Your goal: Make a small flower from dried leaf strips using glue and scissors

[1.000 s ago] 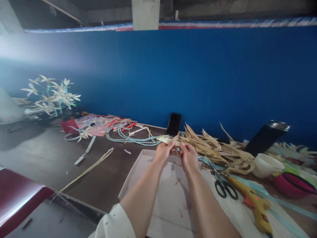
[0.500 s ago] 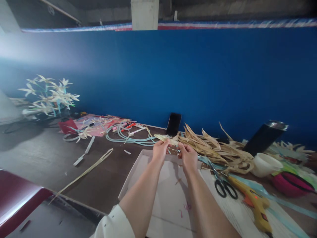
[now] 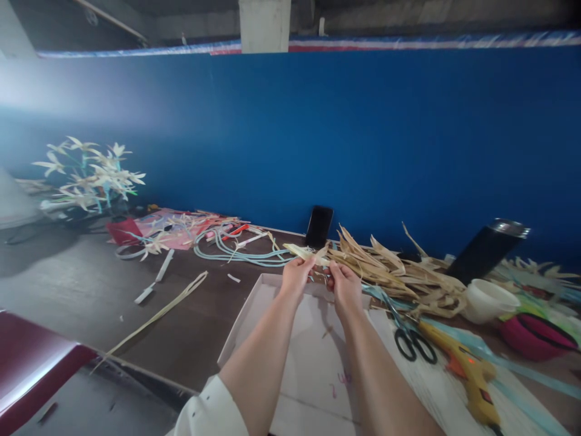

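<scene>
I monitor the head view and read both hands as gripping. The left hand and the right hand each have thumb and fingers closed in a pinch on one pale husk strip. The strip is located just beyond the fingertips, above the far edge of the white box on the desk. Its long axis runs crosswise to the forearms, sloping slightly nearer toward the right. The free end projects past the left hand, away and to the left; the left hand is therefore nearer the visible middle, with the right hand at the opposite end. Small pieces show between the hands; I cannot identify them. The dry husks lie just beyond and right of the right hand.
</scene>
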Motion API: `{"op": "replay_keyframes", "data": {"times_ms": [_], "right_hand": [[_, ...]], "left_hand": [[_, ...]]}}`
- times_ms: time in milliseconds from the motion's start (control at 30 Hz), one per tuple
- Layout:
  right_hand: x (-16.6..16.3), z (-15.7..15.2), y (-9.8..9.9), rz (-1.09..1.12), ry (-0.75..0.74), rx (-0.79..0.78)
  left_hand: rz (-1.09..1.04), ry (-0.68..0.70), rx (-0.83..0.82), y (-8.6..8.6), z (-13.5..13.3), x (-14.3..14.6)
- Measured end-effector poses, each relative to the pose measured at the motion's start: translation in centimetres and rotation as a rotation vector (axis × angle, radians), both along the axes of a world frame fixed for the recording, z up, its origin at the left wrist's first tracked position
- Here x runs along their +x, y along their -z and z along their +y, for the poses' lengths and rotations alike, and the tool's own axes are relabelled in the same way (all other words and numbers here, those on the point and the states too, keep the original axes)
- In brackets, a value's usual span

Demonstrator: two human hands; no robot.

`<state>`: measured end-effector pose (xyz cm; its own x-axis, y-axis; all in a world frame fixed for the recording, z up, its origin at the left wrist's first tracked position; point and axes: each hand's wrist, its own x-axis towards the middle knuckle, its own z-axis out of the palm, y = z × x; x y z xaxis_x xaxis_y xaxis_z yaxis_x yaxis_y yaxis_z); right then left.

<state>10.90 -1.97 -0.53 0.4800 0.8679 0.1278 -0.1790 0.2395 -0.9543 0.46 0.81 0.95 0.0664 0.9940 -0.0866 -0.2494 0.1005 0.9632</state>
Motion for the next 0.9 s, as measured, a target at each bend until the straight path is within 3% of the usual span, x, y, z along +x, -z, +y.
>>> {"op": "replay_keyframes", "data": {"times_ms": [133, 233, 333, 467, 700, 800, 900], "right_hand": [[-0.1, -0.4, -0.3, -0.172, 0.017, -0.030], [-0.7, -0.9, -0.7, -0.405, -0.008, -0.058], [-1.6, -1.4, -0.8, -0.648, -0.089, -0.001], [-2.6, -1.8, -0.8, -0.828, -0.222, 0.083], [-2.7, -2.1, -1.0, -0.822, -0.208, 0.115], [-2.2, -2.2, -1.5, -0.734, -0.088, 0.113], [-1.2, -2.1, -2.3, -0.493, 0.086, 0.068]], "left_hand": [[0.026, -0.048, 0.035, 0.1, 0.1, 0.0], [0.063, -0.188, 0.072, 0.4, 0.6, -0.2], [0.047, -0.322, 0.089, 0.9, 1.1, -0.4], [0.006, -0.369, 0.070, 1.2, 1.5, -0.5], [-0.029, -0.348, 0.087, 1.1, 1.2, -0.4], [0.023, -0.349, 0.115, 1.2, 1.2, -0.4], [0.083, -0.350, 0.127, 1.3, 1.2, -0.4]]}}
